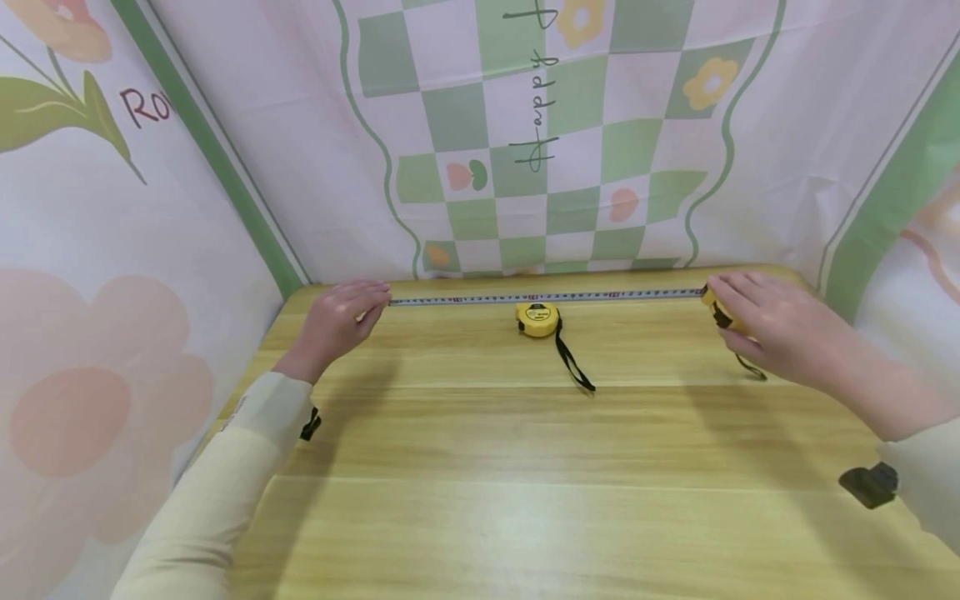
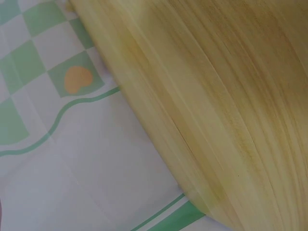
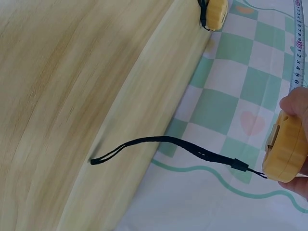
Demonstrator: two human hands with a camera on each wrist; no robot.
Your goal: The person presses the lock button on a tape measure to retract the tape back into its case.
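Observation:
My right hand [image 1: 787,329] grips a yellow tape measure [image 3: 285,151], its thumb on the case in the right wrist view. From that case a white blade [image 1: 570,297] with black and red marks runs straight to the left, above the far part of the table. Its other end is pinched between the fingertips of my left hand [image 1: 341,321]. A second yellow tape measure [image 1: 537,322] with a black strap lies on the table, just in front of the blade's middle. The black wrist strap [image 3: 192,147] of the held one hangs toward the wood. The left wrist view shows neither hand.
The wooden table [image 1: 480,467] ends at a hanging cloth [image 1: 517,175] with green and white checks. More printed cloth [image 1: 97,333] closes the left side. Dark wrist straps [image 1: 870,485] sit by both sleeves.

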